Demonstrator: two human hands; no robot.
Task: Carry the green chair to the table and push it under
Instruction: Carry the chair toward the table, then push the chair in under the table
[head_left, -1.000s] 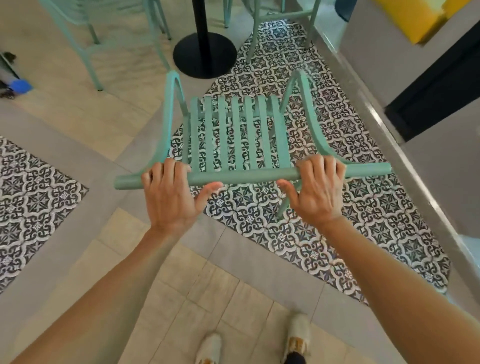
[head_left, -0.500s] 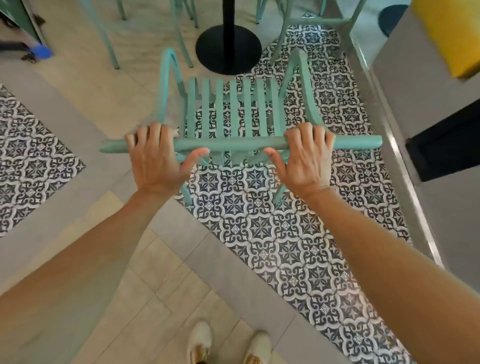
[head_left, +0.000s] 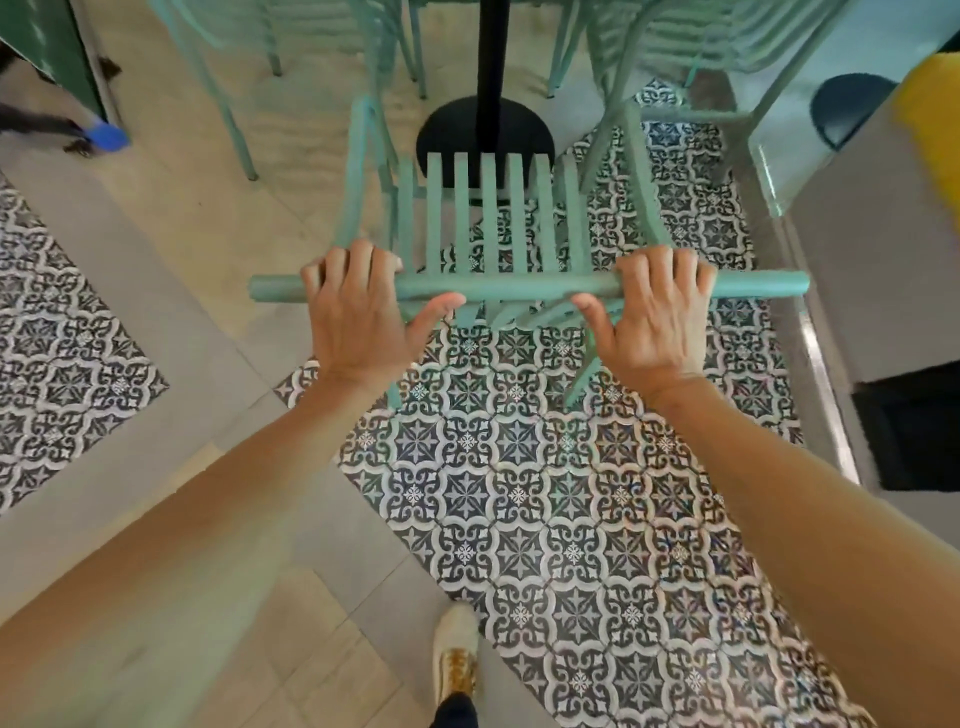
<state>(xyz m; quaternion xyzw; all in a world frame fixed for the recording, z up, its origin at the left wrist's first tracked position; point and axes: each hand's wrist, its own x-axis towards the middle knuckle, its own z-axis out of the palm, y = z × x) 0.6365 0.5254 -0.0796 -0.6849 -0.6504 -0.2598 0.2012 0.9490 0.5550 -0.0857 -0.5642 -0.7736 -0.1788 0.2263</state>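
Note:
The green chair (head_left: 493, 218) has a slatted seat and a round top rail, and I see it from behind and above. My left hand (head_left: 358, 317) grips the rail left of centre. My right hand (head_left: 654, 312) grips it right of centre. The chair's rear legs show below the rail over the patterned tiles. Just beyond the seat's front edge stands the table's black pole and round base (head_left: 485, 132); the table top is out of view.
Other green chairs stand at the far left (head_left: 218, 62) and far right (head_left: 675, 62) of the table base. A grey wall with a dark opening (head_left: 883, 312) runs along the right. A green panel and blue object (head_left: 106, 136) sit far left. My shoe (head_left: 454, 654) is below.
The chair and both hands have moved forward, toward the black table base; the seat's front edge now overlaps the base. My grip on the rail is unchanged.

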